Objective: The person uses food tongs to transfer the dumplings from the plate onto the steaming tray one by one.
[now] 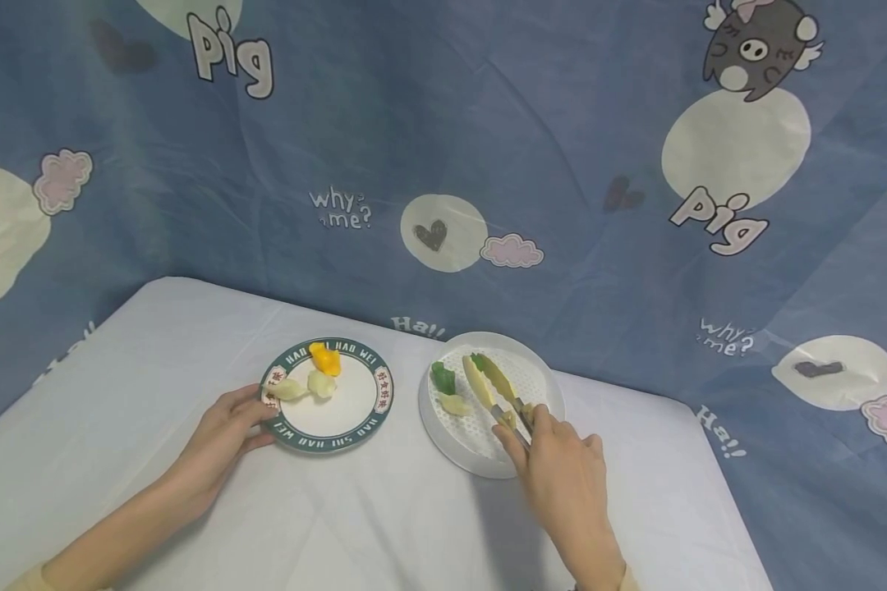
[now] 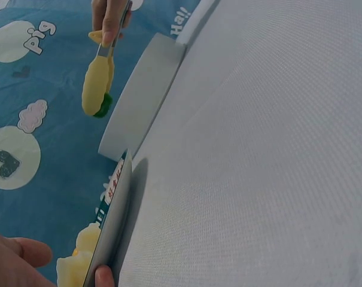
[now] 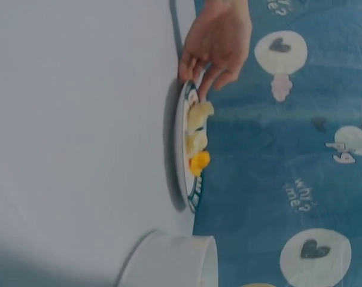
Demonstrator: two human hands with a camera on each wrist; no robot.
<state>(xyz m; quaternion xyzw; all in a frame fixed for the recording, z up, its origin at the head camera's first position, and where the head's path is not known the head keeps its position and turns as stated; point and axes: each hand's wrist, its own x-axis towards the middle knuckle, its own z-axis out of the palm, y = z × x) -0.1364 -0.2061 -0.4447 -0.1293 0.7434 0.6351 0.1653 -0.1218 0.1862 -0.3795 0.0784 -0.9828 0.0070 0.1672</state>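
My left hand (image 1: 225,435) pinches the left rim of a green-edged plate (image 1: 351,414), thumb above and fingers below. On the plate lie one orange dumpling-like piece (image 1: 327,359) and two pale ones (image 1: 321,384). My right hand (image 1: 565,476) grips tongs (image 1: 480,384) with yellow tips over a white round steamer tray (image 1: 432,431). Between the tips is a green piece (image 2: 103,106), mostly hidden by them; the left wrist view shows it above the tray's rim. Another green piece (image 1: 443,378) and a pale one (image 1: 454,405) lie on the tray's perforated base.
The plate and the tray stand side by side on a white-covered table (image 1: 414,525), with a narrow gap between them. Behind the table hangs a blue printed curtain (image 1: 384,279).
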